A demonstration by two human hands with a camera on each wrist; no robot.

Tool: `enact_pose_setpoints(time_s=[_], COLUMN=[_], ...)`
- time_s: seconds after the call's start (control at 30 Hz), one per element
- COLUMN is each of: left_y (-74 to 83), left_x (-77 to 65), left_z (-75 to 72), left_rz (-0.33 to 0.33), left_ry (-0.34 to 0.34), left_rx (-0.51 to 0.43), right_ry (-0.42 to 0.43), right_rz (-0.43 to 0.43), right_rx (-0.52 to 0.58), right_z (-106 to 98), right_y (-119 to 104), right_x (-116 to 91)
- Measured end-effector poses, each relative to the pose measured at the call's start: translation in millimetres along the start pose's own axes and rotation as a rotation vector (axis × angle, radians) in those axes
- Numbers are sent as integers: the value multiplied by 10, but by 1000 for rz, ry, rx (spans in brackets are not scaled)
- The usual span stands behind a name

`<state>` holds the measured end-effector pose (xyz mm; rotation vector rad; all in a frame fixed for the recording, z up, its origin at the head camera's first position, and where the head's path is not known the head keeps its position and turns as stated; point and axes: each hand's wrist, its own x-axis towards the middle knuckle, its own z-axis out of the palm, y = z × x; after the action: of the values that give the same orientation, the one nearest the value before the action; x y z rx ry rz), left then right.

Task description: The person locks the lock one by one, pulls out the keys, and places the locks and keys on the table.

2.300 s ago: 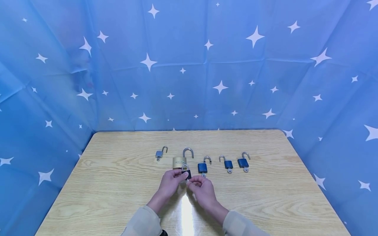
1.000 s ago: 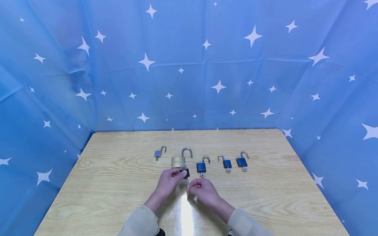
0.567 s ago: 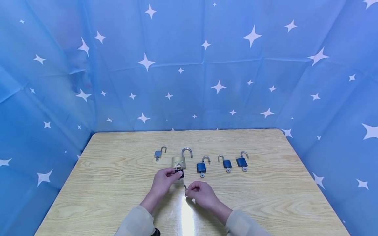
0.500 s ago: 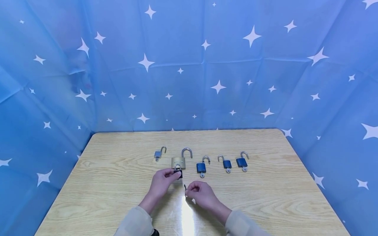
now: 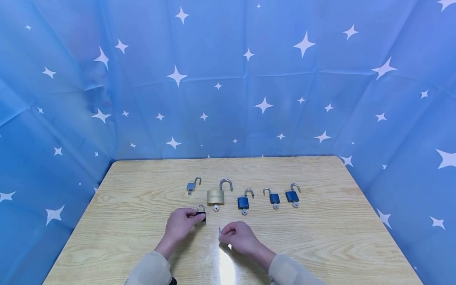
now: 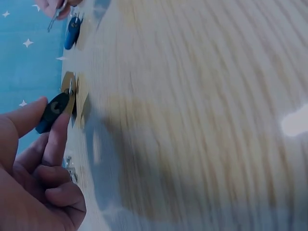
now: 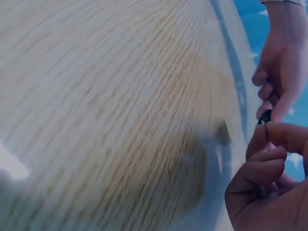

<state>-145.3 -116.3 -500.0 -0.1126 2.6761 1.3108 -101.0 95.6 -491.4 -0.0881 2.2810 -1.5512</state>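
Note:
A small black padlock (image 5: 201,217) with its silver shackle closed is pinched between the thumb and fingers of my left hand (image 5: 179,226). In the left wrist view the underside of this black padlock (image 6: 52,113) faces the camera and shows its keyhole. To the right and a bit nearer to me, my right hand (image 5: 238,237) pinches a thin metal key (image 5: 219,230) by its head. The blade of the key (image 6: 57,17) sticks out past the fingertips, apart from the padlock. Part of the key's head is hidden by the fingers.
Behind the hands lie a brass padlock (image 5: 215,197), a small grey-blue padlock (image 5: 190,186) and several blue padlocks (image 5: 243,203), all with raised shackles and keys in them. The wooden table (image 5: 142,186) ends at a blue star-patterned curtain (image 5: 228,91).
The key has come away from the black padlock's bottom as my right hand drew back towards me. My left hand has carried the padlock left, uncovering the brass padlock's key.

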Motion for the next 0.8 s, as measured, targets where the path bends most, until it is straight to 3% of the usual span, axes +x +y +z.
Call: enact_pose_setpoints(time_s=[0.17, 0.4, 0.8], left_y=[-20, -39, -40], left_x=[-14, -5, -6], left_z=[-50, -46, -87], left_rz=[-35, -57, -82], left_ry=[2, 7, 47], left_rx=[76, 106, 213], right_ry=[3, 9, 5], right_rz=[-15, -37, -16], right_rx=[-3, -55, -96], right_z=[40, 86, 152], right_y=[-18, -41, -54], right_x=[18, 31, 43])
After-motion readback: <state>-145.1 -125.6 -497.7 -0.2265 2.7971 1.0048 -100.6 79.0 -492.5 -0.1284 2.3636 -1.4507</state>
